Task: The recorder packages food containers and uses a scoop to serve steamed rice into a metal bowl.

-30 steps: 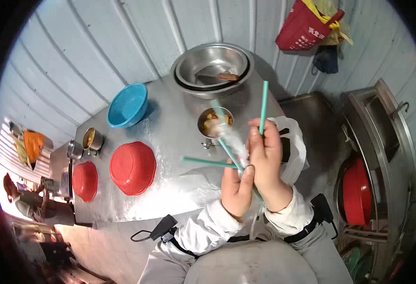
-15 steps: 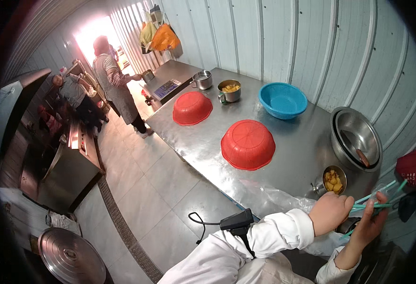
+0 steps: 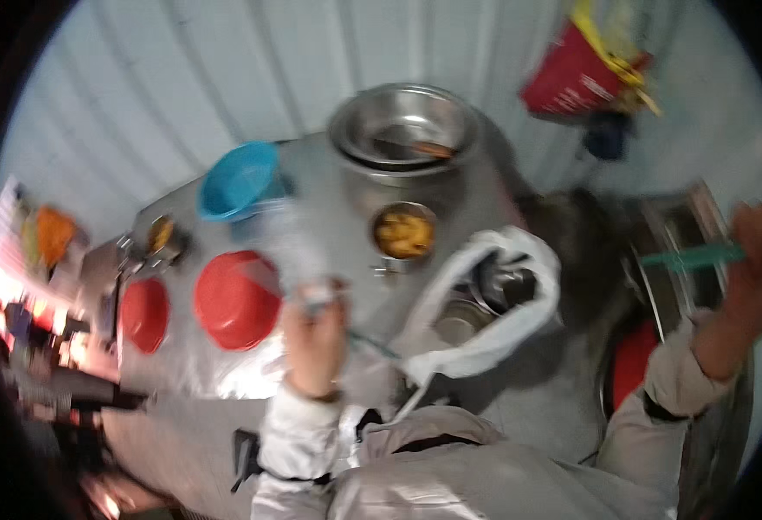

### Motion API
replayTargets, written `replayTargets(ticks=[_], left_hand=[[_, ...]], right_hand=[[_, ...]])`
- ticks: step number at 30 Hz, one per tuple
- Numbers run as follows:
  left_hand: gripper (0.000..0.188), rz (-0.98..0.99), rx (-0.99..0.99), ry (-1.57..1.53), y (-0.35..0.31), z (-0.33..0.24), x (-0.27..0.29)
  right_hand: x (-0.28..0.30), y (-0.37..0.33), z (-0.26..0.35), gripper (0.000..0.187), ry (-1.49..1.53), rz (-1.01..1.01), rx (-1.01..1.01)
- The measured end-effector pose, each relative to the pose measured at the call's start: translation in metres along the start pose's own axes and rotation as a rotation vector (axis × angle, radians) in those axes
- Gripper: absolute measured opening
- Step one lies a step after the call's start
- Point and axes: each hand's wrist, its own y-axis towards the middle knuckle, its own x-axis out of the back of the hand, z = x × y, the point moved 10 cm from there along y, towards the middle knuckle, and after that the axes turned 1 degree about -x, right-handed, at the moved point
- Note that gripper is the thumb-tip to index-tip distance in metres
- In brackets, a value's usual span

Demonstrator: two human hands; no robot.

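My left hand [image 3: 316,342] is over the steel table's front part, right of a red upturned basin [image 3: 238,299]. Its fingers are closed on what looks like a piece of clear plastic [image 3: 287,243], blurred, which trails up toward the blue basin [image 3: 239,182]. A thin green strand [image 3: 372,345] runs out beside that hand. Far to the right, my right hand [image 3: 749,251] is raised and closed around flat green strips [image 3: 697,258]. Between the hands stands a white plastic bag [image 3: 532,342], its mouth wide, with metal cups [image 3: 463,321] inside.
A metal cup of yellow chunks [image 3: 404,236] stands behind the bag. Nested steel bowls [image 3: 407,130] hold a wooden-handled tool. Another red basin [image 3: 145,314] and a filled cup [image 3: 162,238] are at the left. A red bag [image 3: 576,74] hangs on the wall.
My view has swung to the right. My hands, close together on the green strips before, are now far apart, the left over the table and the right out to the side. The white bag's inside now shows.
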Motion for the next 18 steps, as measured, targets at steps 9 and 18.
replayTargets(ticks=[9, 18], left_hand=[[0.013, 0.250, -0.343, -0.054, 0.062, -0.147, 0.048], [0.031, 0.805, -0.004, 0.267, 0.038, -0.003, -0.152]], right_hand=[[-0.138, -0.136, -0.195, 0.011, -0.982, 0.895, -0.580], [-0.127, -0.205, -0.330, 0.020, -1.089, 0.583, -1.112]])
